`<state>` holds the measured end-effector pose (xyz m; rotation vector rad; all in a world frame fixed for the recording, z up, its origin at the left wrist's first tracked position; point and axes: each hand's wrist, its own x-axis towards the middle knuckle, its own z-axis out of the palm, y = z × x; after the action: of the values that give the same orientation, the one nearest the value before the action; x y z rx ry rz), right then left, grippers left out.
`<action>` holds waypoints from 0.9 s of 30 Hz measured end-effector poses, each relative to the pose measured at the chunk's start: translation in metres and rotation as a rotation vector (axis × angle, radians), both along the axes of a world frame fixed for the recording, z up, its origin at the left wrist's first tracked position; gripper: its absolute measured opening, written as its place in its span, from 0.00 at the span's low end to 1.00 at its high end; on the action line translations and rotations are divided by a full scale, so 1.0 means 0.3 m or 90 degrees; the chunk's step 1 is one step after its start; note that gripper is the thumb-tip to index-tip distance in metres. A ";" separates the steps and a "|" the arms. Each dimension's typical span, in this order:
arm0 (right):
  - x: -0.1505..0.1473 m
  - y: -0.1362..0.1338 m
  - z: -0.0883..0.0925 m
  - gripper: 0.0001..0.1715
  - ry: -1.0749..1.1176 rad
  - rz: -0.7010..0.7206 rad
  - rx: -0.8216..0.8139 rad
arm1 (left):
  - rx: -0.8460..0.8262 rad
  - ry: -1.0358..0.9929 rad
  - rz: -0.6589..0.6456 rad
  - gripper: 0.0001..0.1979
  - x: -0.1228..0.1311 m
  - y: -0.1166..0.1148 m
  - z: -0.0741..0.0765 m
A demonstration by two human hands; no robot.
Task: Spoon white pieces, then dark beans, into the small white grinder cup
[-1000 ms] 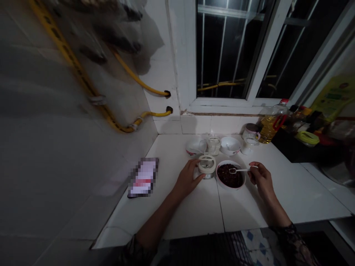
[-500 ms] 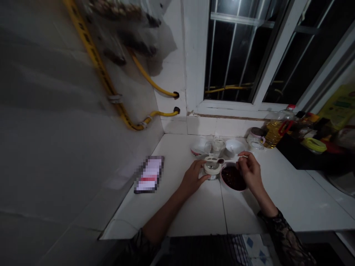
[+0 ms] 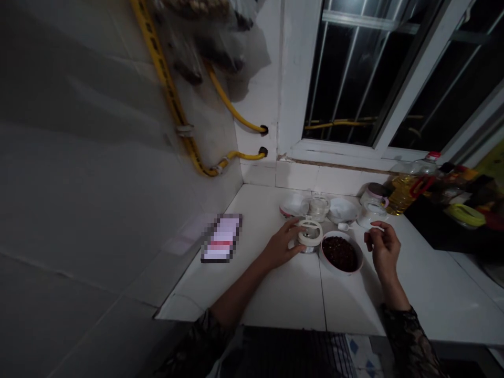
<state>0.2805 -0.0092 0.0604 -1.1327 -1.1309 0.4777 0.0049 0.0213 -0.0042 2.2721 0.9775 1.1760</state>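
Observation:
My left hand (image 3: 281, 245) curves around a small glass jar with a white rim (image 3: 310, 241), fingers and thumb on its side. The jar's top is uncovered and something metallic glints inside. Pinched in my right hand (image 3: 386, 247) is a small white spoon (image 3: 344, 227), its head pointing left. It hovers over the far edge of a white bowl (image 3: 342, 272) of dark red-brown flaky seasoning (image 3: 339, 253). No dark food shows in the spoon's head. The bowl stands just right of the jar, apart from my right hand.
Behind the jar stand two white bowls (image 3: 291, 203) (image 3: 342, 208) and a clear glass jar (image 3: 318, 206). A phone (image 3: 222, 238) lies left. An oil bottle (image 3: 403, 191), a lidded jar (image 3: 374, 202) and a dark box (image 3: 427, 223) of condiments stand right.
My right hand has drawn the spoon right, from over the jar to beyond the seasoning bowl. The dark food in the spoon no longer shows. My left hand stays on the jar; the view has shifted.

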 end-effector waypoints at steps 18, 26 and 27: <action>0.053 -0.039 -0.049 0.11 -0.273 0.033 -0.056 | 0.059 -0.081 0.040 0.16 -0.011 0.013 0.003; 0.041 -0.032 -0.039 0.12 -0.222 0.167 -0.124 | 0.059 -0.140 0.043 0.14 -0.002 0.024 -0.005; 0.042 -0.029 -0.036 0.12 -0.187 0.163 -0.128 | 0.053 -0.142 0.043 0.14 -0.001 0.024 -0.006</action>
<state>0.2931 -0.0179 0.0495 -1.2662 -1.5216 0.6501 0.0046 0.0286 -0.0061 2.1267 0.9411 1.4877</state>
